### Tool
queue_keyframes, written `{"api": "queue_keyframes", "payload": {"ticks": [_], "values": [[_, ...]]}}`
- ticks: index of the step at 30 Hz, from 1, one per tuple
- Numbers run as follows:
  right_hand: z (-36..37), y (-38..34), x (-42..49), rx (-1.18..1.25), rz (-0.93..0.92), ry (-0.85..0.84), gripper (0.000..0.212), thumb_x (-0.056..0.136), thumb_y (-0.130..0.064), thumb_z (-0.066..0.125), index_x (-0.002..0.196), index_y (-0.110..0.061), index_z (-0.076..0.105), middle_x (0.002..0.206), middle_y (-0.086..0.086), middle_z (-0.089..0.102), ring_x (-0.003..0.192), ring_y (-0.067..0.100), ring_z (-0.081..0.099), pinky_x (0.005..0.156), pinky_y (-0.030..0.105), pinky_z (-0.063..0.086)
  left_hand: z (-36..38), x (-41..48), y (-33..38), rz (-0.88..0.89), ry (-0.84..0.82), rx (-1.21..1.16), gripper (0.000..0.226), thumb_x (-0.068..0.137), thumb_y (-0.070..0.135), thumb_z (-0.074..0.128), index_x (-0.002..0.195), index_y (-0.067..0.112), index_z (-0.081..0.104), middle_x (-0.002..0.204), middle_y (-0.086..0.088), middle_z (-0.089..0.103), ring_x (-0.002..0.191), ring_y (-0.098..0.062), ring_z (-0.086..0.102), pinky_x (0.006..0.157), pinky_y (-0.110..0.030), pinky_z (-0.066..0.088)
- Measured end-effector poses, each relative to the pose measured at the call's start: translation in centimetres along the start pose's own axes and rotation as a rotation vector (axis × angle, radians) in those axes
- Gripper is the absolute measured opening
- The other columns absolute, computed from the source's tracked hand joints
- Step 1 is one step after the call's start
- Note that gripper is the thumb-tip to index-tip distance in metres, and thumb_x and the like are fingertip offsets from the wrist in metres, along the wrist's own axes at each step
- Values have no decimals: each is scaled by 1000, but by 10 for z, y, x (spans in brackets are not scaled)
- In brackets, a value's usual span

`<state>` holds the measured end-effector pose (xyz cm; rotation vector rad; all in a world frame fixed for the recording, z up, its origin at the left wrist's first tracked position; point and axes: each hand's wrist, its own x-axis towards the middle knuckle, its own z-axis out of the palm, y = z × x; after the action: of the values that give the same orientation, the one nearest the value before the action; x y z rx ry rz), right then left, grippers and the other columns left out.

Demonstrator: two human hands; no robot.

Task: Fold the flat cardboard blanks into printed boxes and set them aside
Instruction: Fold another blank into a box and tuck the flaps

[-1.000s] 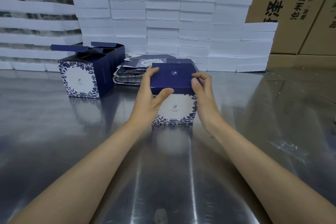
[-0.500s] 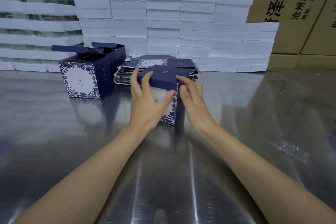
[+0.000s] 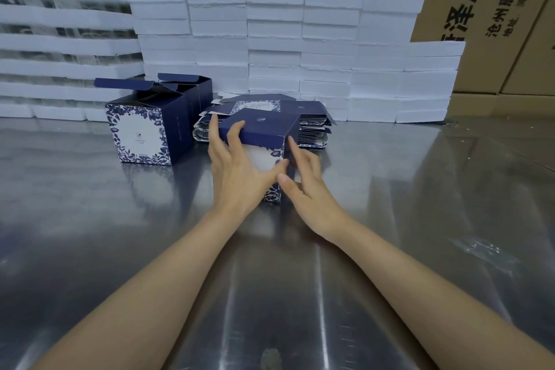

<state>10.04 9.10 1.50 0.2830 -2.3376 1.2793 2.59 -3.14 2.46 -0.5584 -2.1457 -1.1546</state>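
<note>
1. The box [image 3: 264, 141], dark blue on top with a white, floral-bordered front, stood on the steel surface [image 3: 390, 219] at mid-frame, one corner turned toward the camera.
2. The left hand [image 3: 240, 171] gripped the box: its fingers curled over the top's near-left edge, its palm lay against the front face, and its thumb reached across that face to the near corner.
3. The right hand [image 3: 303, 183] lay against the box's right side, fingers nearly straight, the forefinger pointing up along the side toward the top edge; it pressed or touched rather than clasped.
4. The blanks [image 3: 309, 126], a flat stack in the same blue print, lay on the surface just behind the box and to its right.
5. Two finished boxes [image 3: 144, 132] stood to the left, well apart from the hands, one behind the other, their lid flaps raised.
6. White foam blocks [image 3: 300, 39] were stacked in columns along the rear of the surface.
7. Brown cartons [image 3: 495, 9] with printed lettering stood behind the foam.
</note>
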Motion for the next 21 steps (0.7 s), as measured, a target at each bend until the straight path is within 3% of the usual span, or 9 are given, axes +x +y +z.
{"api": "queue_keyframes", "payload": {"ticks": [2, 4, 9, 13, 16, 19, 21], "values": [[0, 4, 1, -6, 12, -10, 67, 100, -24, 50, 148, -40, 7, 142, -5, 20, 137, 4, 27, 115, 40, 31, 0, 1, -2, -14, 32, -2, 93, 67, 48, 79, 141, 15, 32, 159, -7, 1, 145, -30, 14, 112, -46, 29], [-2, 7, 2, -13, 18, -10, 77, 96, -24, 57, 149, -41, 3, 144, -8, 18, 139, 3, 24, 116, 43, 29, 0, 2, -4, -14, 58, -15, 92, 66, 47, 80, 140, 15, 34, 159, -6, 2, 145, -28, 15, 112, -44, 29], [-1, 11, 3, -79, 20, -35, 96, 90, -19, 65, 149, -43, -7, 144, -17, 14, 135, -4, 25, 115, 38, 31, -3, 1, 0, 97, 95, -39, 92, 65, 51, 80, 138, 14, 37, 158, -8, 4, 146, -26, 14, 112, -46, 32], [0, 15, 1, -168, -31, -67, 90, 93, -21, 60, 149, -43, -8, 141, -25, 10, 135, 2, 23, 114, 33, 29, -17, 24, -6, 246, 366, -90, 85, 66, 46, 83, 131, 12, 40, 153, -14, 8, 146, -32, 15, 116, -44, 27], [2, 19, 5, -371, -79, -125, 82, 94, -23, 54, 151, -39, -3, 145, -17, 14, 136, 13, 26, 109, 30, 31, -37, 72, -18, 175, 519, -171, 83, 64, 40, 86, 128, 7, 44, 152, -22, 9, 144, -34, 17, 116, -42, 27], [10, 21, 15, -510, -40, -169, 68, 97, -28, 48, 153, -31, 10, 152, -5, 23, 139, 13, 21, 108, 22, 22, -54, 142, -25, 0, 530, -180, 84, 63, 47, 82, 129, 12, 43, 153, -19, 9, 141, -33, 22, 115, -40, 28], [13, 21, 23, -551, 4, -177, 62, 97, -31, 45, 153, -27, 19, 148, -2, 33, 138, 14, 27, 109, 25, 25, -61, 188, -29, -110, 483, -154, 86, 63, 53, 78, 131, 15, 41, 154, -17, 8, 140, -33, 24, 114, -36, 29]]}}
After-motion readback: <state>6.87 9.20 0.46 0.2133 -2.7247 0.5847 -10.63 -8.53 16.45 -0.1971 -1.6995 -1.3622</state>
